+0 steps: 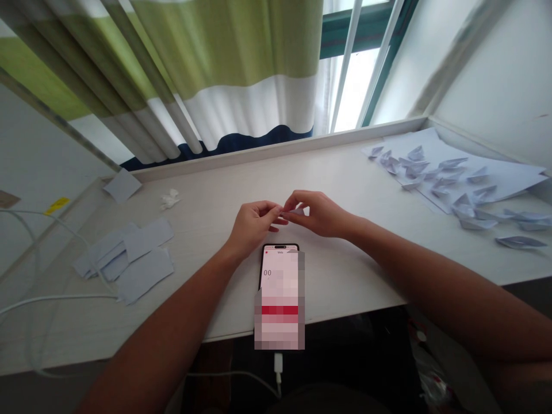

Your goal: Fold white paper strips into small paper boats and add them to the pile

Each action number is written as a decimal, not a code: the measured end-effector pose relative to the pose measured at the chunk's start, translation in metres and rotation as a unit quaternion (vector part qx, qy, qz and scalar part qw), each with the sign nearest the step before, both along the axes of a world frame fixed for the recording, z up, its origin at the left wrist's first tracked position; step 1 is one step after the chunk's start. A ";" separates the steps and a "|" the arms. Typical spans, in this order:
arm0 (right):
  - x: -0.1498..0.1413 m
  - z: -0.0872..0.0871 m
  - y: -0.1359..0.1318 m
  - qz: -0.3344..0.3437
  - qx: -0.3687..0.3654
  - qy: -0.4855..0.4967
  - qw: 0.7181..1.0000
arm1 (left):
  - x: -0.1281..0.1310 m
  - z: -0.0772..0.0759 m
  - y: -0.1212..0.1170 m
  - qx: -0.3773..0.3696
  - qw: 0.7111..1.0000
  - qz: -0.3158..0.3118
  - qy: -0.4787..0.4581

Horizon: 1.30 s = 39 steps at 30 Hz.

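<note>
My left hand [257,223] and my right hand [321,214] meet above the middle of the white desk, fingertips close together. Between them is a small piece of white paper [296,212], pinched by the fingers of both hands and mostly covered by them. Its folds are too small to make out. Just below the hands lies a phone [279,287], its screen lit and partly blurred out. On the right, several folded paper boats [446,183] stand in a cluster, some on large white sheets [524,168].
Loose paper pieces [146,275] lie in a pile at the left, with one more piece [123,185] in the back corner. A crumpled tissue [169,199] is near them. White cables [56,298] cross the left side. A charging plug [278,363] hangs at the desk's front edge.
</note>
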State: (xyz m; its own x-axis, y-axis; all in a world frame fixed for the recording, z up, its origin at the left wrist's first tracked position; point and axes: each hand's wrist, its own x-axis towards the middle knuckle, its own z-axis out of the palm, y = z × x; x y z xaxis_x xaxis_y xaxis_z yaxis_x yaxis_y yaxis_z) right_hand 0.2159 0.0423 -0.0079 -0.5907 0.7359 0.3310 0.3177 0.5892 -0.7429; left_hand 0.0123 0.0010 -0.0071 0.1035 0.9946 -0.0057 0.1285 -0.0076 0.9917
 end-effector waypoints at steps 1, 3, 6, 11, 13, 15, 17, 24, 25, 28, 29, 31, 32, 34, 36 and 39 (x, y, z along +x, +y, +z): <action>0.000 0.000 -0.001 -0.004 -0.020 -0.004 1.000 | 0.000 -0.001 0.000 -0.009 1.000 -0.001 0.000; 0.000 0.001 -0.001 -0.007 -0.048 -0.017 0.999 | 0.001 -0.002 0.001 -0.030 1.000 -0.004 -0.002; 0.001 0.000 0.000 0.003 -0.071 -0.027 0.997 | 0.003 -0.003 0.002 -0.066 0.998 0.003 -0.014; 0.002 -0.004 0.003 0.026 -0.082 -0.015 0.996 | 0.005 -0.004 0.001 -0.085 0.996 0.016 -0.023; 0.003 -0.004 0.003 0.028 -0.055 -0.025 0.998 | 0.006 -0.004 0.001 -0.063 0.998 0.014 -0.026; 0.003 -0.003 0.001 0.029 -0.010 -0.048 0.998 | 0.007 -0.004 0.000 -0.043 0.998 0.007 -0.037; 0.004 -0.002 0.000 0.029 0.031 -0.069 0.997 | 0.008 -0.004 0.000 -0.031 0.998 0.000 -0.049; 0.004 -0.001 0.000 0.017 0.129 -0.087 0.988 | 0.005 -0.003 0.002 -0.007 0.997 0.013 -0.076; 0.004 -0.002 0.001 0.012 0.128 -0.083 0.988 | 0.005 -0.004 0.002 -0.002 0.997 0.010 -0.077; 0.004 -0.006 0.004 -0.004 0.078 -0.050 0.996 | 0.004 -0.009 0.004 0.018 0.997 -0.004 -0.072; 0.004 -0.007 0.004 -0.005 0.052 -0.035 0.998 | 0.004 -0.011 0.005 0.027 0.997 -0.008 -0.067; 0.004 -0.008 0.006 -0.008 0.005 -0.009 1.000 | 0.003 -0.013 0.006 0.046 0.998 -0.014 -0.051; 0.004 -0.008 0.006 -0.013 -0.014 0.003 1.000 | 0.003 -0.013 0.006 0.056 0.997 -0.017 -0.040; 0.003 -0.007 0.007 -0.028 -0.047 0.028 0.998 | 0.002 -0.012 0.005 0.080 0.996 -0.021 -0.016; 0.002 -0.006 0.007 -0.047 -0.074 0.059 0.994 | 0.001 -0.010 0.004 0.100 0.995 -0.027 0.005; 0.001 -0.006 0.008 -0.074 -0.091 0.100 0.988 | 0.000 -0.007 0.002 0.109 0.993 -0.032 0.016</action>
